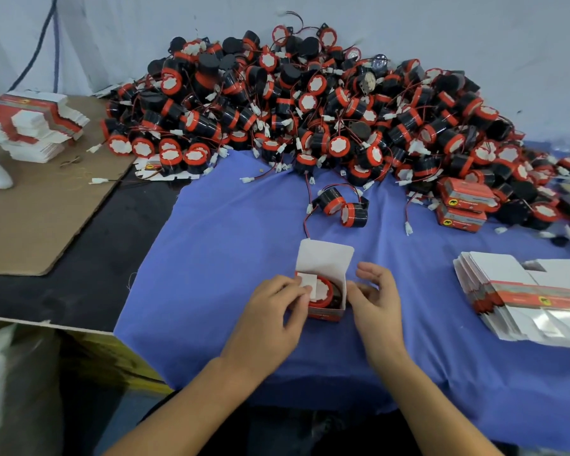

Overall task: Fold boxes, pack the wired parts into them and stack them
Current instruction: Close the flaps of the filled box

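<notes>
Blue desk (pixel 227 241): left hand (pixel 270 311) pinched a flap of the filled box (pixel 324 258), relaxed right hand (pixel 375 301) steadied it; closing the lid seemed due.

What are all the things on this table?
wired parts pile: many, black and red, back of table
loose wired parts: two, black and red, on the cloth beyond the open box
open box: one, white and red, centre, a wired part inside
closed boxes: two, red, stacked at the right by the pile
right flat-box stack: one, white and red, right
left flat-box stack: one, white and red, far left
cardboard sheet: one, brown, left
cloth: one, blue, under the work
left hand: pinches the open box's flap
right hand: thumb touches the box's side
</notes>
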Demonstrator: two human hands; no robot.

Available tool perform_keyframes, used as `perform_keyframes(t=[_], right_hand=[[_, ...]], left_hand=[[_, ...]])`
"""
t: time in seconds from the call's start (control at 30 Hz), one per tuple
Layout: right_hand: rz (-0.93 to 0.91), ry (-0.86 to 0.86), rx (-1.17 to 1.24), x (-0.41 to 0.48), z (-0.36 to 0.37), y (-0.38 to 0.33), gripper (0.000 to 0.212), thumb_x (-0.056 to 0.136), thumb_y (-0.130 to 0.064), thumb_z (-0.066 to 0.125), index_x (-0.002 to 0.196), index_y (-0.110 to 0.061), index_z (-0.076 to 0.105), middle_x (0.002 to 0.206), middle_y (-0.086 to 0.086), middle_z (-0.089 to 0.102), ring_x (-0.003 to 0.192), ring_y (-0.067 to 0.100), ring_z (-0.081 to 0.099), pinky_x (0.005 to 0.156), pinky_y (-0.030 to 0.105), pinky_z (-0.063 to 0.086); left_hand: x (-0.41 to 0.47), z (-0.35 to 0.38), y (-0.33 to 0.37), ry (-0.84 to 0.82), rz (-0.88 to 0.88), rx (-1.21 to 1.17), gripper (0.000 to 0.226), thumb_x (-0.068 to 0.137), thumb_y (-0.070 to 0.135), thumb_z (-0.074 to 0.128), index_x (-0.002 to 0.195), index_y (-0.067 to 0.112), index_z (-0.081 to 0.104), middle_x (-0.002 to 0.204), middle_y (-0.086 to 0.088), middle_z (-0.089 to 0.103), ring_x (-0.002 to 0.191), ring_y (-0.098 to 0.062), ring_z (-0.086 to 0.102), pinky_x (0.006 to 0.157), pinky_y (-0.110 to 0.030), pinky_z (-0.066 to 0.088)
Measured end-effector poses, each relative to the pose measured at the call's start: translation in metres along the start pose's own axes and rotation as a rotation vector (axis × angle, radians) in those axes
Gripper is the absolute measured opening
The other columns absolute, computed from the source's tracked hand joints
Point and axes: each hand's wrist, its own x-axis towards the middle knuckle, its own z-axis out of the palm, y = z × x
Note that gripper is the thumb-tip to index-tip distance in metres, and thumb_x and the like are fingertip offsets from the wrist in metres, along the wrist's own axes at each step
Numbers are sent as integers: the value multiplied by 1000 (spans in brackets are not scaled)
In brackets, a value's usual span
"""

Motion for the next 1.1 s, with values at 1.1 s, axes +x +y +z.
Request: perform_keyframes(t=[1.1], right_hand=[[-458,-432,-350,-8,-18,21,46,95,-24,61,140,-34,52,149,-19,45,140,4,42,111,22,39]], left_hand=[[17,-25,-19,-334,63,48,52,97,55,56,145,38,47,144,26,48,133,5,42,112,-24,38]])
